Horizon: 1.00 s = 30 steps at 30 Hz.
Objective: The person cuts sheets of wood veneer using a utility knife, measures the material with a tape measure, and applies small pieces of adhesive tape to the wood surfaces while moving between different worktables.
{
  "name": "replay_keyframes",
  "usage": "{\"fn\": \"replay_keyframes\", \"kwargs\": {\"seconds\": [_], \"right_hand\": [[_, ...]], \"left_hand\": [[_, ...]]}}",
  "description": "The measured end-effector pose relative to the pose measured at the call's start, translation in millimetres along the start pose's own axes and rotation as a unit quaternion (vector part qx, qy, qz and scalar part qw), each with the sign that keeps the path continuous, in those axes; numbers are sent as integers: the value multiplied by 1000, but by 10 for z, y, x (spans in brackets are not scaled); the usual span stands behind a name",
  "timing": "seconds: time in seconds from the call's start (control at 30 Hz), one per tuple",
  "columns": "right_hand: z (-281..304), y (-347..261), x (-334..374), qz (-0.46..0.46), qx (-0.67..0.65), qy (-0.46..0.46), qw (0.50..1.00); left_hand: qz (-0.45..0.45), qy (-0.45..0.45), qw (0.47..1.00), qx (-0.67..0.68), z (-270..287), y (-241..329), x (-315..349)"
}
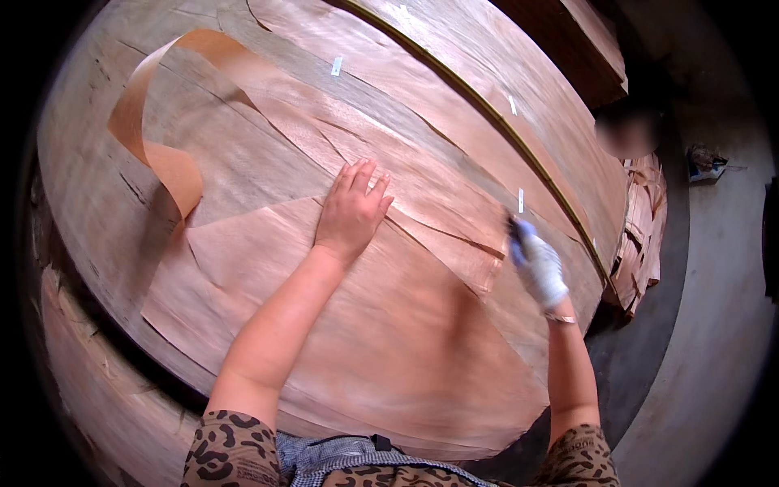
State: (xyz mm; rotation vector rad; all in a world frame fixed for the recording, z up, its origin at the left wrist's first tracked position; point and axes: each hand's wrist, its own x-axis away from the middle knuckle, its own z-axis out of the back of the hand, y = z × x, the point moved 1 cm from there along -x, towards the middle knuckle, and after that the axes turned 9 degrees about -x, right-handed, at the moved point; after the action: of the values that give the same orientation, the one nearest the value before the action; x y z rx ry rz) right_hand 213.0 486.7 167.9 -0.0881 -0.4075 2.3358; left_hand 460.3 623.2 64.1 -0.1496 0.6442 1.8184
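Note:
My bare left hand [354,209] lies flat with its fingers spread, pressing on overlapping pinkish wood veneer sheets. Under my left forearm spreads a wide veneer sheet [389,325]. Beyond the hand runs a long veneer strip [438,195]; its far left end rises into a loose curl [126,114]. My right hand [540,264], in a white and blue glove, is closed beside the strip's ragged right end. From its fingers juts a small dark tool [512,229], too smeared by motion to name.
A long, thin brownish rod [487,114] crosses the far side of the veneer stack. Small white tape pieces [337,66] dot the sheets. Torn veneer scraps [643,235] hang at the right edge. Another wood stack [596,40] stands at the upper right, and more wood [97,357] lies lower left.

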Motion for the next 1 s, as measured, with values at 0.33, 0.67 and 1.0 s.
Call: {"fn": "replay_keyframes", "kwargs": {"seconds": [0.33, 0.67, 1.0], "right_hand": [[-955, -1486, -1849, 141, -20, -254, 957], [-703, -24, -599, 77, 103, -169, 977], [-412, 640, 793, -117, 53, -66, 990]], "left_hand": [[32, -7, 999, -25, -21, 35, -26], [23, -2, 997, -75, 12, 100, -40], [8, 0, 996, -90, -23, 108, -25]]}}
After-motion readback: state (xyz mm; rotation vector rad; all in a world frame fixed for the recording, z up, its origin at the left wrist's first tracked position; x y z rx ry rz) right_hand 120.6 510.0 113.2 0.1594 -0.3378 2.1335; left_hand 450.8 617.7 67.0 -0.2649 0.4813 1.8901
